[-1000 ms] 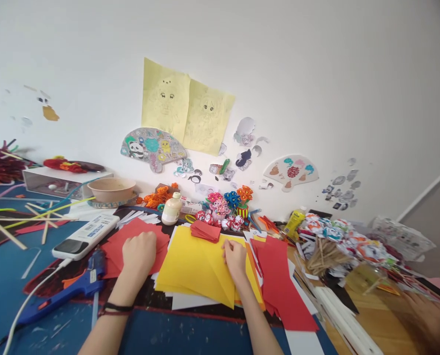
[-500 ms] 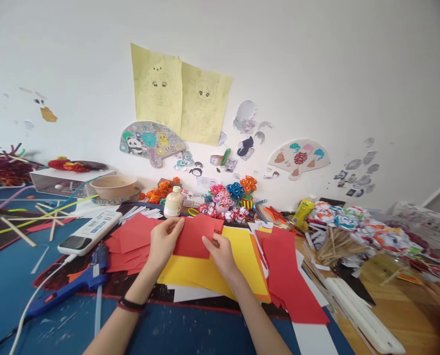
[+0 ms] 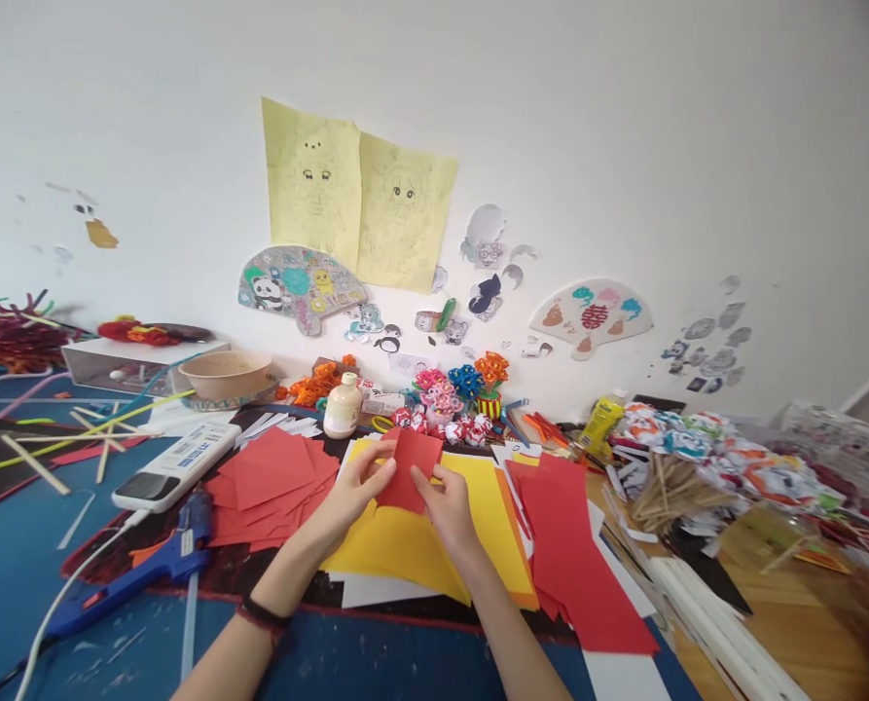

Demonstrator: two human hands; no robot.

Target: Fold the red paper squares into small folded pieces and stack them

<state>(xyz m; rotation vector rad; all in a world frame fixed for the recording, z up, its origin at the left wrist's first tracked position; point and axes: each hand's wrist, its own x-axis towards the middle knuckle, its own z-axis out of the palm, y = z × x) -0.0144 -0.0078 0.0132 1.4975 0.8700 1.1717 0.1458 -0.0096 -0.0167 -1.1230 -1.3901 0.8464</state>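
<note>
Both my hands hold one small red paper sheet (image 3: pixel 410 465) upright above the yellow paper (image 3: pixel 405 545). My left hand (image 3: pixel 352 495) pinches its left edge and my right hand (image 3: pixel 449 504) pinches its lower right edge. A spread pile of red paper squares (image 3: pixel 273 487) lies to the left of my left hand. Larger red sheets (image 3: pixel 572 565) lie to the right of my right hand, over orange and white paper.
A blue glue gun (image 3: pixel 138 574) and a white power strip (image 3: pixel 178 465) lie at the left. A white glue bottle (image 3: pixel 342 409), a bowl (image 3: pixel 222 375) and paper flowers (image 3: pixel 455 399) stand by the wall. Wooden sticks (image 3: pixel 668 492) and crumpled printed paper fill the right.
My left hand left the red pile and my right hand left the yellow sheet. Both picked up a red sheet, now held more narrowly and upright between my fingers.
</note>
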